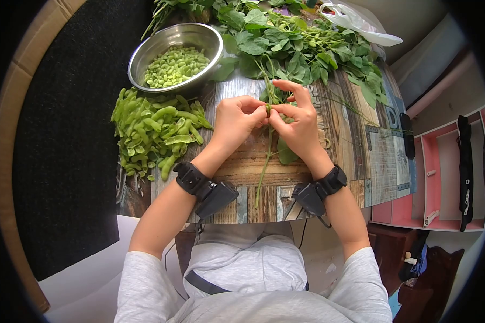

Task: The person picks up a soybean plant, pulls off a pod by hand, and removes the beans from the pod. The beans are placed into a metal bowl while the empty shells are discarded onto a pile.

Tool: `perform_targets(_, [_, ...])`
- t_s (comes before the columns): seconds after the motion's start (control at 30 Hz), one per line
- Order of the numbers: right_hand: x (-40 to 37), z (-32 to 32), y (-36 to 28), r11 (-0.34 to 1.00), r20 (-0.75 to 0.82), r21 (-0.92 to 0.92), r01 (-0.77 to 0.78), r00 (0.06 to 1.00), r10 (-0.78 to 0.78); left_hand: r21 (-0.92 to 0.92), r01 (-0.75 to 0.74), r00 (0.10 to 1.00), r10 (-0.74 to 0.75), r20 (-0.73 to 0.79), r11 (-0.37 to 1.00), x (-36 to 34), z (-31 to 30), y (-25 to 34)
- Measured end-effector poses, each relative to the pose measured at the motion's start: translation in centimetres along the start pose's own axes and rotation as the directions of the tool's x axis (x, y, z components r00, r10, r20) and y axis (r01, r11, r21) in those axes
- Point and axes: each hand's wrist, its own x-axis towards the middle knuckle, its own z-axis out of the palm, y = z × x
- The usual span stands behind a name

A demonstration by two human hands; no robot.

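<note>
Both my hands meet over the middle of the wooden-patterned table, pinching a small green bean pod between thumbs and forefingers. My left hand is closed on the pod from the left. From the right, my right hand pinches it too, with its other fingers raised. A green stem with a leaf hangs or lies below the fingertips. Left of my left hand is a heap of green pods, some split. Behind it stands a steel bowl holding shelled green beans.
Leafy bean plants cover the table's far side. A white plastic bag lies at the back right. A dark, narrow object rests at the right edge. Beyond stands a pink and white shelf. Black devices are strapped to my wrists.
</note>
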Motion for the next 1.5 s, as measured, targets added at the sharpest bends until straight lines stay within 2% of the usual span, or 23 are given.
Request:
perform_targets(0.2, [0.0,0.2,0.1,0.998,-0.014,-0.063,0.020,1.000,-0.021,0.161,-0.144,0.986,0.154,-0.055,0.976,-0.2,0.4,-0.2])
perform_targets(0.33, [0.1,0.1,-0.1,0.996,0.002,-0.072,0.055,0.999,-0.054,0.143,-0.105,0.990,0.117,-0.074,0.984,-0.3,0.5,0.0])
perform_targets(0.47, [0.0,0.2,-0.1,0.999,0.003,-0.037,0.013,1.000,-0.013,0.096,-0.076,0.996,0.081,-0.046,0.992,-0.1,0.4,-0.2])
perform_targets(0.53, [0.0,0.2,-0.3,0.990,0.014,0.085,-0.116,0.993,0.115,0.084,-0.074,0.997,0.077,-0.030,0.994,-0.1,0.3,-0.1])
perform_targets(0.67, [-0.1,0.3,0.3,0.988,-0.020,0.093,-0.120,0.992,0.122,-0.081,0.004,0.999,0.000,0.050,0.997,0.4,-0.3,-0.2])
perform_targets(0.73, [0.1,0.0,0.2,0.969,-0.004,0.174,-0.178,0.983,0.182,-0.133,0.018,0.997,-0.008,0.072,0.991,0.4,-0.4,-0.1])
perform_targets(1.03, [0.1,-0.1,0.5,0.996,-0.050,0.024,-0.082,0.995,0.083,-0.244,0.088,0.988,-0.052,0.148,0.966,0.1,0.1,0.5])
perform_targets(1.1, [0.1,-0.1,0.5,0.995,-0.048,0.039,-0.087,0.995,0.089,-0.278,0.122,0.979,-0.069,0.194,0.953,0.0,0.0,0.7])
perform_targets(1.3, [0.4,-0.4,0.0,0.988,-0.051,0.100,-0.119,0.991,0.124,-0.335,0.190,0.976,-0.142,0.163,0.923,0.0,0.0,0.5])
perform_targets(1.37, [0.4,-0.6,-0.2,0.987,-0.036,0.101,-0.126,0.991,0.130,-0.360,0.155,0.982,-0.104,0.157,0.920,0.2,-0.2,0.1])
perform_targets(1.43, [0.5,-0.7,-0.6,0.970,-0.033,0.149,-0.194,0.979,0.201,-0.385,0.120,0.986,-0.065,0.151,0.915,0.3,-0.3,0.1])
perform_targets(1.5, [0.4,-0.7,-0.2,0.982,-0.031,0.132,-0.136,0.989,0.142,-0.392,0.093,0.988,-0.038,0.146,0.915,0.3,-0.4,0.3])
